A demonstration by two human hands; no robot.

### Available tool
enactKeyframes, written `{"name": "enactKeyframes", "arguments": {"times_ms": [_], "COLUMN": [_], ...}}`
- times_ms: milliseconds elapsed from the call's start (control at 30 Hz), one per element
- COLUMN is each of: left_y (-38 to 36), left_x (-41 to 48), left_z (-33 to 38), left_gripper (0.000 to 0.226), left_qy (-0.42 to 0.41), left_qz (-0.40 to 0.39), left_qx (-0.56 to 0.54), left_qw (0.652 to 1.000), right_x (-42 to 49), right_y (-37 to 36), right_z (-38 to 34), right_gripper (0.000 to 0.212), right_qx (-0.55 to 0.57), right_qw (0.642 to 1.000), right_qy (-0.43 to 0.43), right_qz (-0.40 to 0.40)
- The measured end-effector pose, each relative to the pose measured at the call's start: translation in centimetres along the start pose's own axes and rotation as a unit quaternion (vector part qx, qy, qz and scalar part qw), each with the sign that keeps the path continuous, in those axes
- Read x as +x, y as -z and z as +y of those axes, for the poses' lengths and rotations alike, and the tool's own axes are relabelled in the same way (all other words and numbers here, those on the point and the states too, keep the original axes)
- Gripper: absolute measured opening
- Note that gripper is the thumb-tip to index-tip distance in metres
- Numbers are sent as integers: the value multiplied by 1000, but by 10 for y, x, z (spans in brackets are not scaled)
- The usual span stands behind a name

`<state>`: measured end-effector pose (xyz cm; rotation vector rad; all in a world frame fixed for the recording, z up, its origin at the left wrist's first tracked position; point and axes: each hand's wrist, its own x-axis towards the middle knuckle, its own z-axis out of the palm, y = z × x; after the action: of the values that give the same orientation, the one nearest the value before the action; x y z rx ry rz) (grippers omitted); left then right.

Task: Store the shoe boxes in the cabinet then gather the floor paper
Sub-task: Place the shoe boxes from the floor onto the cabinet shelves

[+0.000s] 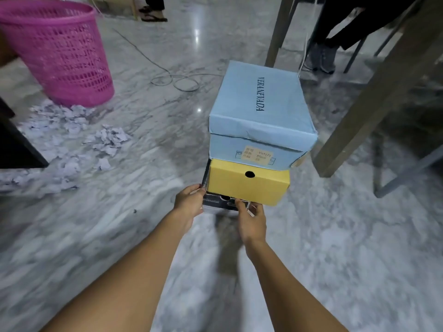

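From the head view, I have a stack of three shoe boxes straight ahead of me, at arm's reach and slightly right of centre. The blue shoe box (260,109) sits on top, the yellow shoe box (248,185) under it, and a dark shoe box (217,202) at the bottom. The stack's long axis runs away from me, so I face the short ends.

My left hand (189,203) is clamped on the near left corner of the dark box, fingers wrapped around its side. My right hand (251,220) grips the same box's near end from the right, fingers curled on its front edge. Both hands are equally close to it and set just apart. I judge the whole stack is borne by that bottom box; the blue one overhangs to the right, so a tilt could slide it off.

The torn paper (79,137) lies scattered on the marble floor (335,236) to my left, in front of a pink basket (57,51), well apart from the boxes.

No cabinet is clearly in view, so I cannot tell which way the boxes must go. The dark box is mostly hidden by my hands and the yellow box, and I cannot tell whether it rests on the floor or is lifted. Motion blur smears the floor near the frame's lower edge.
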<state>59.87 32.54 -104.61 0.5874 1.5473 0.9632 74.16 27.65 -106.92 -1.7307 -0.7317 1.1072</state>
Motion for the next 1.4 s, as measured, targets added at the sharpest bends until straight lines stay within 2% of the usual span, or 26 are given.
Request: {"name": "enactKeyframes", "arguments": {"times_ms": [367, 667, 867, 1000, 1067, 1167, 1233, 1300, 1400], "left_y": [143, 202, 223, 226, 230, 238, 243, 247, 248], "left_x": [-106, -154, -164, -166, -166, -164, -160, -157, -156], "left_z": [-37, -66, -77, -70, -63, -40, -18, 6, 39], "left_gripper": [42, 31, 26, 23, 24, 21, 30, 45, 70], "left_qy": [15, 28, 41, 46, 46, 28, 6, -22, -55], "left_qz": [56, 109, 124, 128, 139, 175, 201, 199, 132], "left_qx": [-49, -97, -84, -19, 14, 11, -10, -28, -54], "left_qw": [997, 989, 988, 991, 989, 984, 979, 979, 988], "right_x": [-124, -172, -187, -177, -167, -157, -147, -138, -140], "right_y": [-48, -77, -84, -70, -61, -51, -47, -44, -38], "right_z": [25, 48, 58, 59, 61, 38, 2, -41, -96], "right_gripper": [45, 38, 36, 35, 28, 35, 42, 41, 54], "right_qx": [-70, -111, -105, -73, -41, 60, 138, 172, 118], "right_qw": [986, 972, 965, 957, 968, 990, 987, 979, 961], "right_qy": [11, 19, 27, 41, 39, 22, 30, 51, 101], "right_qz": [-149, -205, -237, -279, -243, -123, -73, -93, -228]}}
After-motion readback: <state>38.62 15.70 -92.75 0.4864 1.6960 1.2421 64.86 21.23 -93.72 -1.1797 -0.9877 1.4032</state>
